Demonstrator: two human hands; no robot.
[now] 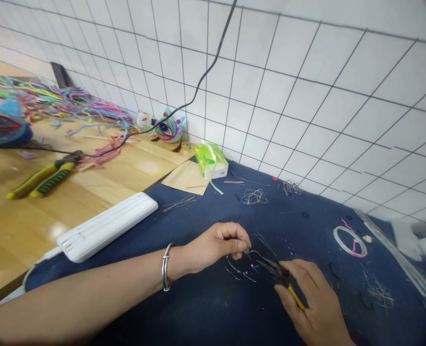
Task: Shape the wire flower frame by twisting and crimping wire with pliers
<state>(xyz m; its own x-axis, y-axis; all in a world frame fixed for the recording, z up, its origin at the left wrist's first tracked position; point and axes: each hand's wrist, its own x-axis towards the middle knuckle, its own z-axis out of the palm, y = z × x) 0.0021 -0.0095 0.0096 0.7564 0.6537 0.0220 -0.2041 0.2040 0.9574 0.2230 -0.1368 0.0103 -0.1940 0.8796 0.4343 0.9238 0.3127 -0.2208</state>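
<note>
Over the dark blue mat [198,312], my left hand [223,245] is closed, thumb against fingers, pinching thin wire [249,251]. Fine curved strands with tiny pinkish beads hang down from that pinch. To its right, my right hand [311,293] grips yellow-handled pliers [285,276]. Their dark jaws point left at the wire, a small distance from my left fingertips; whether they touch a strand I cannot tell. Several straight wire pieces [268,245] lie just behind the jaws. A silver bangle [165,266] circles my left wrist.
Behind are coiled wires [255,196], a green tissue pack [212,161] and brown paper [186,178]. A white power strip [108,226] and green-yellow pliers [47,178] lie left. Right are a white ring [337,235] and wire scraps [380,293]. A black cable [201,79] hangs across the tiled wall.
</note>
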